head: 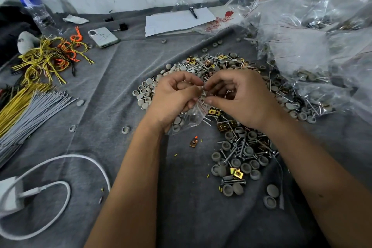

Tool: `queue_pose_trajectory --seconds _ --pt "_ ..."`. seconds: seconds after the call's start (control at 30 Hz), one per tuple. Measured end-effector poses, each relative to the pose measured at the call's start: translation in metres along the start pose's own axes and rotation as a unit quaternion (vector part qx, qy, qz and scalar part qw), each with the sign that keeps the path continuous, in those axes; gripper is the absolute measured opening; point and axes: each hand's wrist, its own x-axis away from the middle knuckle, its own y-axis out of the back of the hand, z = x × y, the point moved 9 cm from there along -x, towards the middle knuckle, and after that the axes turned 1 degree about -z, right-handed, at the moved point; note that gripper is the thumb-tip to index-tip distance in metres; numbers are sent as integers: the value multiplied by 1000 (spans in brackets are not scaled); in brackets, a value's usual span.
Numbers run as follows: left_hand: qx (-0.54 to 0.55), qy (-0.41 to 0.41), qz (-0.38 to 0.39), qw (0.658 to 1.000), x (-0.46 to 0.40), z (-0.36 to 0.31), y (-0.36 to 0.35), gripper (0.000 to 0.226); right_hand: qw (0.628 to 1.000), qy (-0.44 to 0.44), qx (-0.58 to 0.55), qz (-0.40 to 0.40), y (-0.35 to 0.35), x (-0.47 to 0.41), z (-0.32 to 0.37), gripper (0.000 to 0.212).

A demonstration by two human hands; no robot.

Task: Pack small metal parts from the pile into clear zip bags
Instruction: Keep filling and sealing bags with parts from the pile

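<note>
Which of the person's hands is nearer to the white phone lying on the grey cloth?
Left. The left hand is over the pile's left side, with the phone up and to its left. The right hand is further right, beyond the left hand.

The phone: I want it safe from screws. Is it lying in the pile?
No, the phone lies on bare grey cloth, apart from the pile.

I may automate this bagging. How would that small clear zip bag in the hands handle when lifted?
The small clear zip bag looks floppy: thin crinkled film sagging below the left hand and right hand. Grey caps and screws inside likely make it bottom-heavy. Screw points might pierce it.
</note>
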Motion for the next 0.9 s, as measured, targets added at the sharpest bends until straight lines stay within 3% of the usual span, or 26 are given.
queue_pose_trajectory --seconds 0.23,0.4,0.57,0.67,0.77,0.9 --pt "39 5 -1 999 1 -2 1 15 999 -4 10 -44 2 3 3 17" --pt "90 20 -30 995 0 -1 12 20 997 28 53 -46 3 2 9 9" --pt "121 27 -73 990 -1 2 24 21 994 -4 64 -85 13 1 -2 8" --pt "117 23 -100 988 -1 3 29 23 990 1 137 15 -7 3 -3 14" --pt "118 18 -115 986 0 2 31 24 962 -10 239 129 -29 9 -7 25" --pt "114 17 -131 985 0 2 33 22 956 -29 238 170 -35 10 -6 20"
